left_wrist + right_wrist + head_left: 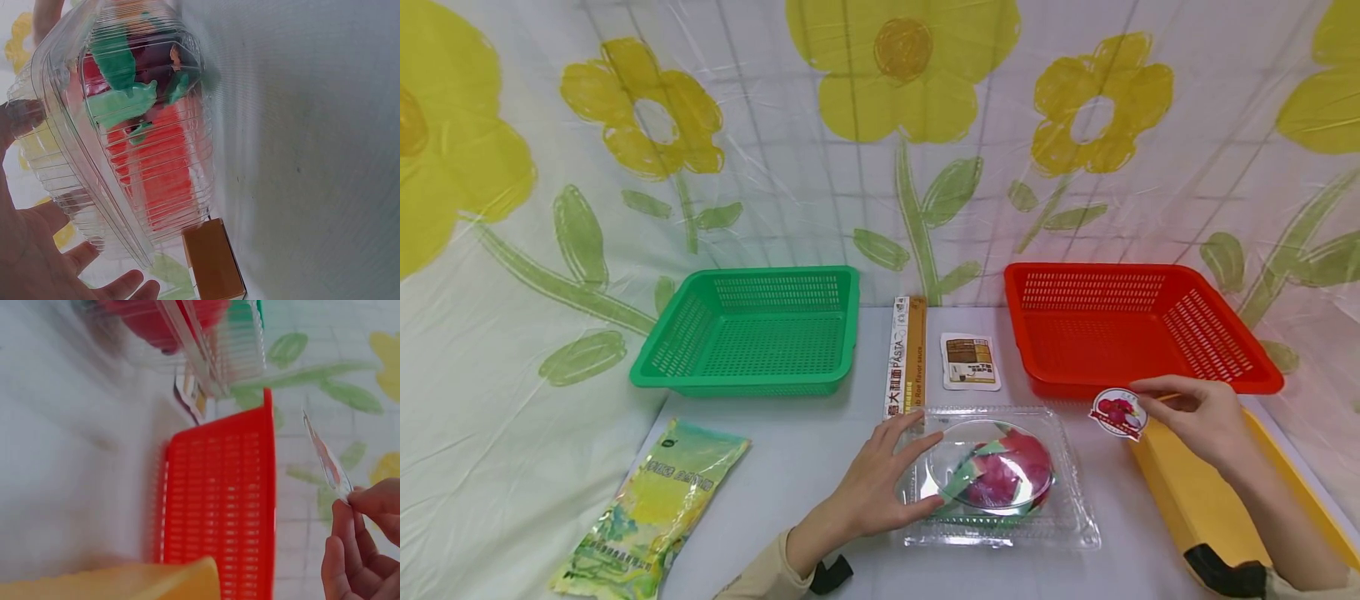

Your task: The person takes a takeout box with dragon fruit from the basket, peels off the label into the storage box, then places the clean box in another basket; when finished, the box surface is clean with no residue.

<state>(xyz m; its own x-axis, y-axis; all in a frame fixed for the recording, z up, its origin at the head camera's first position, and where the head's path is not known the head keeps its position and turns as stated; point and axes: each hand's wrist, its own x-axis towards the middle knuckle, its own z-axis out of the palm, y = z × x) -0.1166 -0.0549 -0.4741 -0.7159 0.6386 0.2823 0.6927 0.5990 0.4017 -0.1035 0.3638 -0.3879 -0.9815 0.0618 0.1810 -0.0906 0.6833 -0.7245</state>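
Observation:
A closed clear plastic box (1067,500) with a red and green dragon fruit (1011,471) inside stands at the front middle. My left hand (880,483), fingers spread, touches the box's left side; in the left wrist view the hand (44,250) lies along the clear wall of the box (169,156). Over the yellow container's far end, my right hand (1206,421) pinches a round sticker (1118,413) with a dragon fruit picture by its edge. The right wrist view shows the sticker (328,464) nearly edge-on between thumb and fingers of the hand (365,550).
A green basket (752,387) stands back left, a red basket (1150,383) back right. Between them lie a pasta box (906,358) and a small white packet (970,362). A green-yellow bag (655,508) lies left; a yellow container (1202,492) stands right.

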